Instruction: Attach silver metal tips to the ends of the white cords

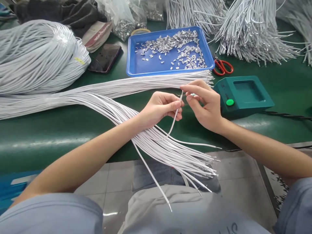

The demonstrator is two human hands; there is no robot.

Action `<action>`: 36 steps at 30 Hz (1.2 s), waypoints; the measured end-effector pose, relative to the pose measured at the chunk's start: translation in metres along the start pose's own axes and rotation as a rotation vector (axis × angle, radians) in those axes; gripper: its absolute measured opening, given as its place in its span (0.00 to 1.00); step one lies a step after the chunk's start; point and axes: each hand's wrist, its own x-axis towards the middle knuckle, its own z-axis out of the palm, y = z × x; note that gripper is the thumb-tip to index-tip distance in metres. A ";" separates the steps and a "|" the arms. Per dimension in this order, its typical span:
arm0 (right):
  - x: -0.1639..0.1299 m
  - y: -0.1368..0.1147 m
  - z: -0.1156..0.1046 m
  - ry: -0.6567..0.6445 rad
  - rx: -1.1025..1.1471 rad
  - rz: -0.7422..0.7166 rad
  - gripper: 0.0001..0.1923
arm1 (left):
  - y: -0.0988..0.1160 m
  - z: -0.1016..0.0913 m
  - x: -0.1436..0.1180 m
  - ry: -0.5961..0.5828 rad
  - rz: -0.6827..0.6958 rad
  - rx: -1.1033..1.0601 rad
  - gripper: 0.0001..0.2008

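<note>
Some bare table edge (223, 142) fronts the half-spread right hand (208, 105), hold unclear; left hand (162, 107) pinches white wire (175, 119).

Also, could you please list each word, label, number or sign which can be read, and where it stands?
"woo…": red band of the beige cloth item; uncertain, remaining letters unclear.
"S": dark mark on the grey garment; uncertain, neighbouring mark cut off.
Yellow label on the coiled cable bundle: unreadable.
No other text is legible.
</note>
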 end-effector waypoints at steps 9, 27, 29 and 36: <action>0.001 0.001 0.000 0.064 0.028 -0.058 0.11 | 0.002 0.000 0.001 0.048 0.007 0.013 0.17; 0.005 -0.004 0.000 0.029 0.041 0.118 0.07 | 0.002 0.002 0.000 0.020 0.008 0.013 0.16; 0.005 -0.004 -0.001 0.036 0.104 0.142 0.06 | 0.002 0.002 0.000 0.017 0.010 0.012 0.16; 0.008 -0.001 -0.001 -0.008 0.170 0.246 0.02 | 0.004 0.003 0.000 0.034 0.006 0.034 0.17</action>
